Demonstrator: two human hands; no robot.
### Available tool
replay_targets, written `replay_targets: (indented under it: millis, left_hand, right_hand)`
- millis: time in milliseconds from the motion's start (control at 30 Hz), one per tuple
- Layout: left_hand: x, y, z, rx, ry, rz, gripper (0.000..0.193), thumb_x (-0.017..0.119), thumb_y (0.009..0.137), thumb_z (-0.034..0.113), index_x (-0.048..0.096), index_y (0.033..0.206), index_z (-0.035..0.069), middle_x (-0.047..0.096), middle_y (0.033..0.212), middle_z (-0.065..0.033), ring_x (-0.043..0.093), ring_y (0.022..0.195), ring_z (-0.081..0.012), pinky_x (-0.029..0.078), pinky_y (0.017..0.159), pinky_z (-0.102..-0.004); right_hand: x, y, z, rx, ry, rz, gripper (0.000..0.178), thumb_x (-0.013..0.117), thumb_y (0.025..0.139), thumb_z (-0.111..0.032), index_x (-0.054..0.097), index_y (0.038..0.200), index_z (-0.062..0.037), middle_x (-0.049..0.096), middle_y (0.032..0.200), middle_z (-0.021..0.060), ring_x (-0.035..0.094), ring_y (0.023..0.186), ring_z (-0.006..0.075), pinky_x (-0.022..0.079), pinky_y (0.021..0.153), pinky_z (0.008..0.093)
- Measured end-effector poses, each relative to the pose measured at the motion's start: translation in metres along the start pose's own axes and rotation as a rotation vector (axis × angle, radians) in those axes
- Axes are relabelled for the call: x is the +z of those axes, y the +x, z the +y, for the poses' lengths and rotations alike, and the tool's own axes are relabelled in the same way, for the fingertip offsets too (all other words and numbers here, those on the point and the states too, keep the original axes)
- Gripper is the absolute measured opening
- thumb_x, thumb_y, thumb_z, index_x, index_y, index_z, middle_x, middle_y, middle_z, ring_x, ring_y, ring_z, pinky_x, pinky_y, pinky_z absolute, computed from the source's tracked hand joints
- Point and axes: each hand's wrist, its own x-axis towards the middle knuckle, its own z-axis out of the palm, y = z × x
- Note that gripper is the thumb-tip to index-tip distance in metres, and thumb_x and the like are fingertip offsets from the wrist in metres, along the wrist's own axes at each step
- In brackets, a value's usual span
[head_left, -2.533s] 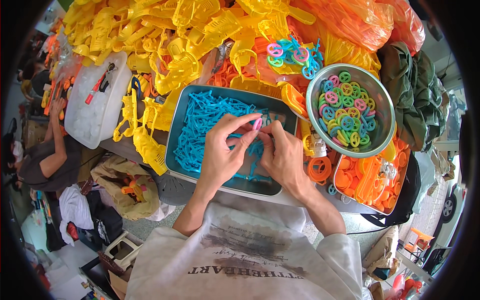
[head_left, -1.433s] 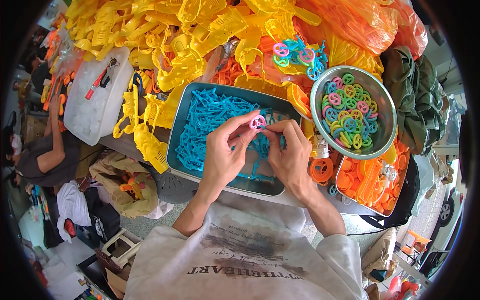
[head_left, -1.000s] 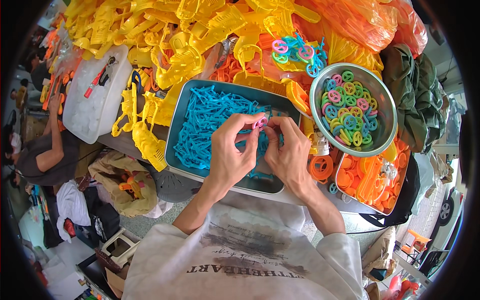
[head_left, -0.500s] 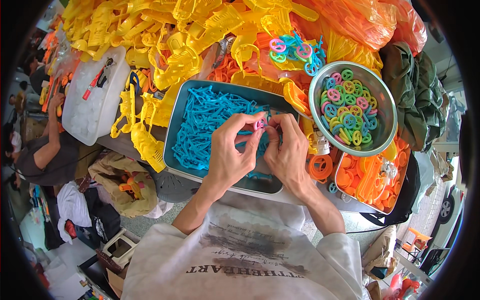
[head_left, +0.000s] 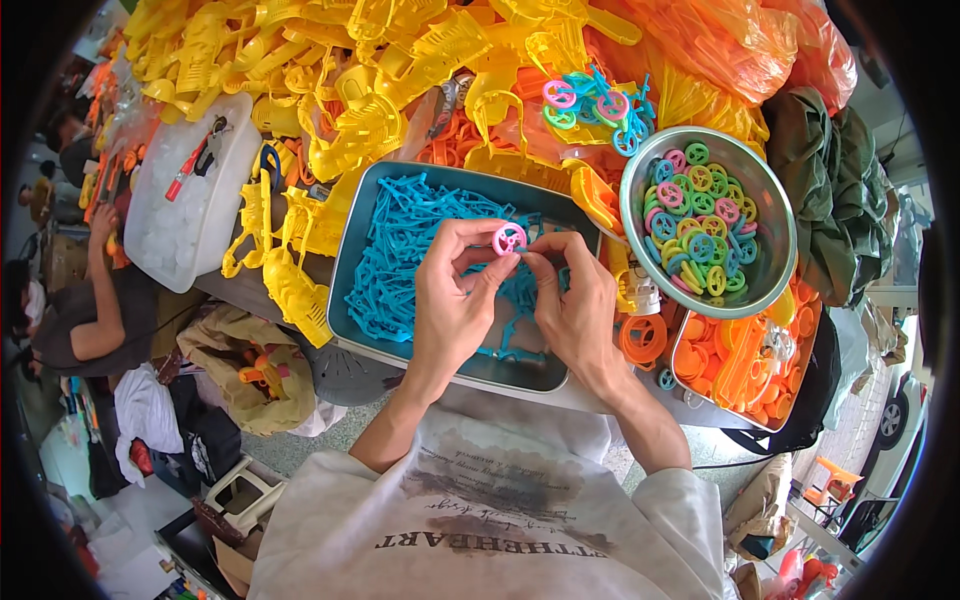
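The left hand (head_left: 455,292) holds a small pink spoked wheel (head_left: 510,239) between thumb and forefinger, its round face turned up toward the person. Just beside it, the right hand (head_left: 580,305) is narrow, thumb and forefinger drawn close together at the wheel's lower right edge. A speck of blue shows by those fingertips, but I cannot tell whether they grip a part.

The wheel is up above a rectangular metal tray (head_left: 565,208), heaped on its left side with thin blue plastic parts (head_left: 410,250). Near the tray's right side, a round metal bowl (head_left: 770,270) carries many loose spoked wheels (head_left: 702,220) in pink, green, yellow and blue. Behind the bowl's left rim lies a cluster of blue pieces with wheels (head_left: 605,110). Below the bowl, orange plastic parts (head_left: 735,375) fill another tray, with orange rings (head_left: 642,342) just to its left.

Yellow molded parts (head_left: 370,60) are piled across the far side of the surface, with orange plastic bags (head_left: 715,45) to their right and dark green sheeting (head_left: 830,200) past the bowl. To the left is a white tub (head_left: 215,235) of pale, translucent pieces, a red-handled cutting tool (head_left: 190,177) lying on top. Beyond the tub, another person's bare arm (head_left: 105,300) reaches toward orange parts. Lower down, an open brown sack (head_left: 230,400) holds a few orange pieces (head_left: 262,372).
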Motion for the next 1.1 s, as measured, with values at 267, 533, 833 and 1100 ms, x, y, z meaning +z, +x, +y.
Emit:
replay_targets:
  millis: [267, 533, 833, 1100]
  left_hand:
    - [0.0, -0.001, -0.002, 0.052, 0.055, -0.011, 0.031, 0.068, 0.087, 0.003, 0.054, 0.115, -0.003, 0.064, 0.102, -0.01, 0.063, 0.093, -0.0148, 0.056, 0.078, -0.0267]
    - [-0.007, 0.001, 0.003, -0.053, -0.078, -0.118, 0.031, 0.064, 0.092, 0.009, 0.06, 0.121, 0.001, 0.058, 0.106, -0.0071, 0.062, 0.095, -0.0132, 0.056, 0.08, -0.0268]
    - [-0.006, -0.002, 0.001, -0.184, -0.253, -0.178, 0.034, 0.067, 0.09, 0.015, 0.052, 0.117, 0.001, 0.056, 0.114, -0.0067, 0.06, 0.093, -0.0121, 0.056, 0.083, -0.0296]
    - [0.006, -0.009, 0.001, -0.131, -0.297, -0.096, 0.022, 0.06, 0.092, 0.001, 0.053, 0.113, -0.003, 0.058, 0.116, -0.0116, 0.063, 0.096, -0.0151, 0.056, 0.085, -0.0309]
  right_hand:
    - [0.0, -0.001, 0.0, -0.005, -0.039, -0.007, 0.009, 0.061, 0.089, -0.002, 0.058, 0.096, 0.001, 0.065, 0.081, 0.0133, 0.064, 0.07, 0.0262, 0.05, 0.064, 0.033]
    - [0.001, -0.001, -0.001, 0.034, -0.032, -0.006, 0.007, 0.062, 0.088, -0.002, 0.057, 0.093, 0.0001, 0.065, 0.081, 0.0135, 0.064, 0.069, 0.0272, 0.05, 0.063, 0.0338]
    - [0.0, -0.001, 0.0, -0.059, -0.053, 0.029, 0.011, 0.062, 0.082, 0.005, 0.057, 0.09, 0.0009, 0.058, 0.086, 0.0134, 0.06, 0.07, 0.0269, 0.048, 0.063, 0.0337]
    - [0.001, -0.003, -0.001, -0.032, -0.065, 0.061, 0.013, 0.06, 0.082, 0.006, 0.054, 0.092, 0.0009, 0.055, 0.085, 0.014, 0.059, 0.071, 0.0299, 0.047, 0.063, 0.0358]
